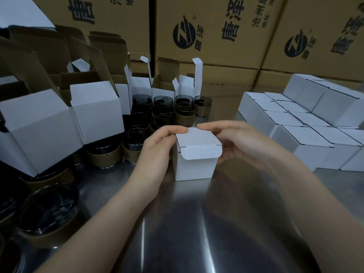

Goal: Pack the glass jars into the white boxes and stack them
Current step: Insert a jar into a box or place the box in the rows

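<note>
Brown cartons point(216, 26) wall off the back of a steel desk point(197, 223). At the desk's middle I have one white box point(194, 168) standing upright between both hands. My left hand point(157, 146) grips its upper left corner, fingers point(177, 130) curled onto the far edge of the lid point(197, 137). My right hand point(242, 142) cups the right side, with its fingers point(212, 126) bent over that same far edge.

The lid lies folded flat across the top, but its tuck flap point(201, 151) hangs outside the front wall, on the side facing me. So the flap sits on the opposite side of the box from my fingertips. I judge the thumbs, which I can't see clearly, are the nearer parts for pushing it in. Whether a jar is inside I cannot tell.

Loose glass jars point(163, 107) crowd the desk to the left, just beside the open boxes point(94, 111). The stack of closed boxes point(307, 134) lies to the right, nearer my right hand, so once tucked the box should travel rightward.
</note>
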Available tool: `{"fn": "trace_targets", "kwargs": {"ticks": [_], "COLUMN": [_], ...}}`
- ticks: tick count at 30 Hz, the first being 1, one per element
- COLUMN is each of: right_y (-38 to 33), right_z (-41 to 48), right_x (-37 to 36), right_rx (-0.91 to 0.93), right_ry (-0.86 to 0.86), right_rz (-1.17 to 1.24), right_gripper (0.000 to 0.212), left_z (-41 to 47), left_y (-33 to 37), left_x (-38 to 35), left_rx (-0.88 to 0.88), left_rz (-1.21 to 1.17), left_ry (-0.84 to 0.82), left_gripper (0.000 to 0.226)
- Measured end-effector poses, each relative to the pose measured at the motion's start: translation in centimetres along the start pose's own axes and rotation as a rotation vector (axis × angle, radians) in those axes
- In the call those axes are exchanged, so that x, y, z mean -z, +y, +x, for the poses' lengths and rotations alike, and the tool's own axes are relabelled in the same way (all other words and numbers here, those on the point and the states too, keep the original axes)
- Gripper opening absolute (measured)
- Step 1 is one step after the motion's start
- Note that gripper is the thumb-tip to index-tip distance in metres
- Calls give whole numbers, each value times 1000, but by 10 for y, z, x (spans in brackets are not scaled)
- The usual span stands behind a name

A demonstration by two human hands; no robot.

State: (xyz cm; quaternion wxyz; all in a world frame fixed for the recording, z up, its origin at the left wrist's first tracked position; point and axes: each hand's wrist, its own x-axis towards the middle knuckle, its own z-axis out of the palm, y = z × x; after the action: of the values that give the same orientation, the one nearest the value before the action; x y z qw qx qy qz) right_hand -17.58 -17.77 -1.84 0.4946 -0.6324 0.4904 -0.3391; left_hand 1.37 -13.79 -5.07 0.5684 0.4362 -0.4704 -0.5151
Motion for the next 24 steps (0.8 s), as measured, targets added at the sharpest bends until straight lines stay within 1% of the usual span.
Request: {"fn": "trace_targets", "kwargs": {"ticks": [2,5,6,7,10,12,14,16,18,20,24], "right_y": [0,-2,-2,-2,-1,-2,-2,-2,-3,-3,-1], "right_z": [1,-2,-3,-5,-10,-12,-12,-12,-12,-12,-12], "right_x": [1,3,4,6,13,15,13,9,5,4,5], "right_rx": [-7,-3,-9,-12,3,6,23,67,104,122,136], "right_ry": [-6,-33,-50,-74,-140,-178,-187,-138,-93,-87,-71], "right_rz": [13,-8,-42,-85,-169,-208,-221,-227,-251,-287,-334], "right_gripper": [48,33,36,40,52,61,71,72,65,60,61], "left_z": [0,-1,-2,-2,-5,-5,-4,-4,-4,-3,-2], "left_y": [0,-1,-2,-3,-5,-7,-7,-7,-7,-7,-10], "left_x": [0,1,1,2,1,2,3,4,4,5,6], "left_rx": [9,8,11,10,-1,-41,-80,-108,-137,-159,-189], "left_rz": [-9,-9,-2,11,62,151,211,226,265,304,328], "left_ry": [3,-25,-39,-55,-114,-145,-154,-148,-141,-136,-141], "left_gripper": [34,22,20,24,42,54,59,58,55,53,46]}}
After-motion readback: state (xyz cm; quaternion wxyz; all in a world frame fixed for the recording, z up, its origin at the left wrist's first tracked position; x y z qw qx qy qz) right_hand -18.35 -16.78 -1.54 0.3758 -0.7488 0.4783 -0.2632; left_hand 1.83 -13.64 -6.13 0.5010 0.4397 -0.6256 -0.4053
